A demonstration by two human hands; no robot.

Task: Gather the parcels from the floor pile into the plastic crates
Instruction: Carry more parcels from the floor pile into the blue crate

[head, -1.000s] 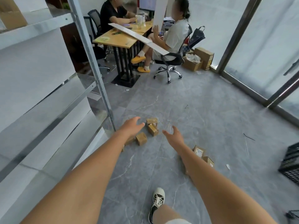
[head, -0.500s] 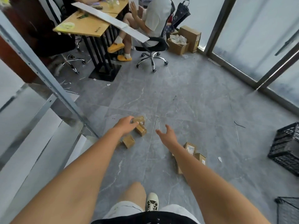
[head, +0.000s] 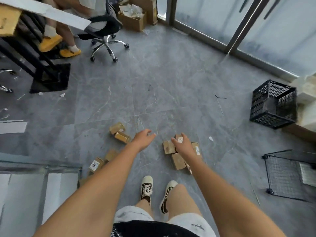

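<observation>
Small brown cardboard parcels lie scattered on the grey floor. One cluster (head: 177,160) lies under my right hand (head: 183,145), which hovers over it with relaxed fingers and holds nothing. Two parcels (head: 119,132) lie left of my left hand (head: 143,138), which is stretched out empty above bare floor. More parcels (head: 102,161) sit beside my left forearm, partly hidden. A black plastic crate (head: 273,104) stands at the right, far from both hands.
A black wire basket (head: 290,173) stands at the right edge. A metal shelf (head: 39,170) fills the lower left. At the top left is a desk (head: 34,53) with a seated person on a wheeled chair (head: 106,36). Cardboard boxes (head: 135,16) and glass doors lie beyond.
The view has tilted down and closer to the floor. My right hand has moved over the right parcel cluster; my left hand has shifted right, away from the left parcels. The crate has come into full view.
</observation>
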